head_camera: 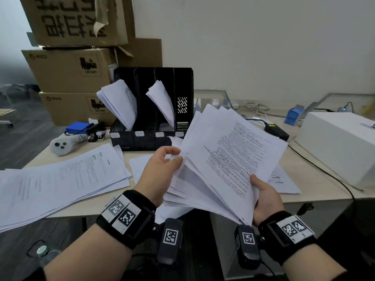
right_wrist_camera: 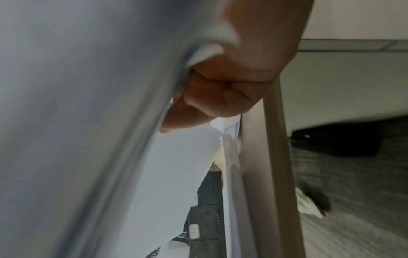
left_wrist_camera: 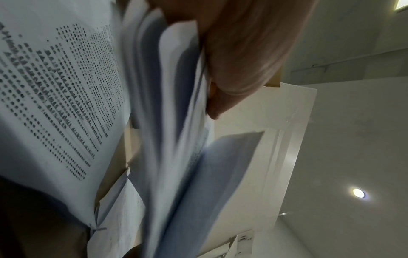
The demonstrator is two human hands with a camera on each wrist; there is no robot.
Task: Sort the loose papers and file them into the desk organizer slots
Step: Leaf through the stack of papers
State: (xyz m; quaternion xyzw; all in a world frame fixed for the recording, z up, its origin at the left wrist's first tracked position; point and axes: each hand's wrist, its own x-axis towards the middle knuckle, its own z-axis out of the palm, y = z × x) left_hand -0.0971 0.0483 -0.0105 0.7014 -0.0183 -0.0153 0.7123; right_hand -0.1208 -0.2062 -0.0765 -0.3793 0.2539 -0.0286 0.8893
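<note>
A fanned stack of printed papers is held tilted above the desk's front edge. My left hand pinches the stack's left edge with thumb and fingers; in the left wrist view the fingers press on the sheets. My right hand grips the lower right corner, thumb on top, and its fingers curl under the papers. The black desk organizer stands behind, with papers leaning in its leftmost slot and more papers in a slot further right.
Loose sheets lie spread on the desk at left and a few sheets at right. A white controller and blue item sit left of the organizer. Cardboard boxes stack behind. A white box, black adapter and cable occupy the right.
</note>
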